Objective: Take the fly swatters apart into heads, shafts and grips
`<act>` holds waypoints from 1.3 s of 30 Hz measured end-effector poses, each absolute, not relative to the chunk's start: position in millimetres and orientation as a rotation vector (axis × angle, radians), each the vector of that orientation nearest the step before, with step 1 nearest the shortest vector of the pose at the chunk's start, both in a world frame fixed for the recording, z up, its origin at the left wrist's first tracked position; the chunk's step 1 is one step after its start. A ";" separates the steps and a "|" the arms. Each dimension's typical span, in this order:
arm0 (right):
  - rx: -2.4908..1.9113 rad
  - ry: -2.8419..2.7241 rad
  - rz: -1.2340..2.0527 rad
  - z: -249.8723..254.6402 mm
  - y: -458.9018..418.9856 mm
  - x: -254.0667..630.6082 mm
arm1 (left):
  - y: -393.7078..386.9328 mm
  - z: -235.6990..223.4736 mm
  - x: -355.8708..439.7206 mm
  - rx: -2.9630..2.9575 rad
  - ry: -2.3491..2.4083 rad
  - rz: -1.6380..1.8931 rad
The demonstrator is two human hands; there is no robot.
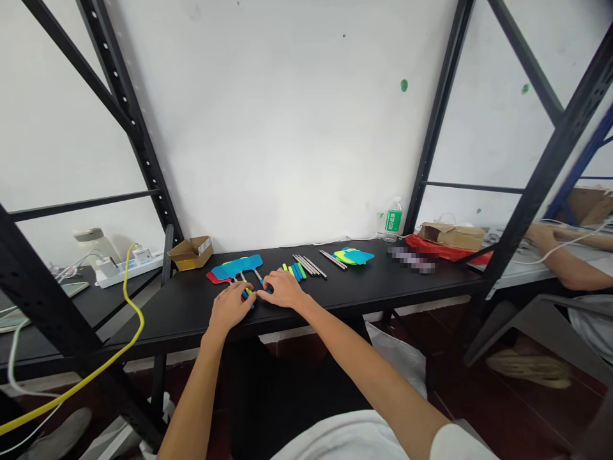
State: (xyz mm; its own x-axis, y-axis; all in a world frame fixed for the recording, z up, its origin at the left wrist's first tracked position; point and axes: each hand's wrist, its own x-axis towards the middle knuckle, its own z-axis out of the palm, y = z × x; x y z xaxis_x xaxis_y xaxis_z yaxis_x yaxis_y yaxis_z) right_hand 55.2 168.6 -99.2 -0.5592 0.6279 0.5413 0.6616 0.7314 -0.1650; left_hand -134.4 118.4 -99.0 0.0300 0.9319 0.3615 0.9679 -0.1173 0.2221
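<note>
Left hand (230,306) and right hand (283,289) overhang the desk's front edge (383,299).

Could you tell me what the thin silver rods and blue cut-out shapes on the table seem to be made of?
The thin silver rods look like polished metal, perhaps steel, showing bright streaks of light. The blue cut-out shapes look like matte foam sheet or card; their faces show no gloss, and this view cannot settle which.
</note>
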 end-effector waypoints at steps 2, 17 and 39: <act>-0.994 -2.352 -0.075 -99.2 169.6 55.1 | 118.2 -99.3 -133.9 -2.185 -2.026 -0.661; -1.311 -2.082 0.018 -101.7 173.7 56.9 | 120.7 -100.2 -134.6 -2.180 -2.052 -0.657; -1.443 -1.713 0.063 -95.6 173.5 64.2 | 120.7 -101.4 -135.6 -2.171 -2.044 -0.675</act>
State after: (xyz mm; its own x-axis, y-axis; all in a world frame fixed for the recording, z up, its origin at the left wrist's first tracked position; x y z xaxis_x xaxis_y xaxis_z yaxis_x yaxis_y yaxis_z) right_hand 64.2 173.5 -95.6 0.0512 0.8200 0.5700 0.7761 0.3265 -0.5394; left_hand -135.6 120.7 -101.4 0.0103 0.9290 0.3699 0.9665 -0.1041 0.2348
